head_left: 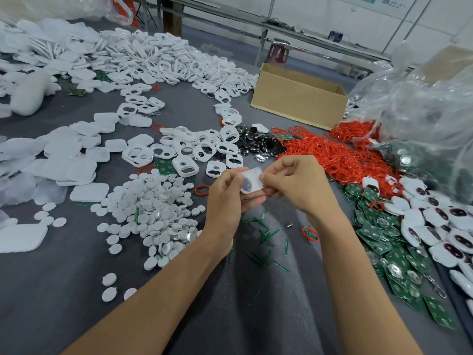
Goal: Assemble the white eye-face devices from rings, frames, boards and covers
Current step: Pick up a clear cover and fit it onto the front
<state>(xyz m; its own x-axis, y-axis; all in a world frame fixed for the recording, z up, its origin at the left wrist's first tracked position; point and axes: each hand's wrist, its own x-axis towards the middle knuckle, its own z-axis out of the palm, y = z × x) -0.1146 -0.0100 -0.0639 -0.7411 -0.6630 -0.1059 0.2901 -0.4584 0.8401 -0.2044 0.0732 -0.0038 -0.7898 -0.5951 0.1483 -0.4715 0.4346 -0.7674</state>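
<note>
Both hands meet over the middle of the grey surface point(76, 290), sharing one white device point(252, 181): the left hand point(225, 198) has its grip closed under and around it, the right hand point(294, 183) pinches its upper edge, probably pressing a part home. A pile of finished eye-faces point(440, 234) lies at the right, so some are done, yet heaps of empty frames point(179, 62), red rings point(332, 155), green boards point(399, 262) and covers point(89, 192) suggest most of the work remains
</note>
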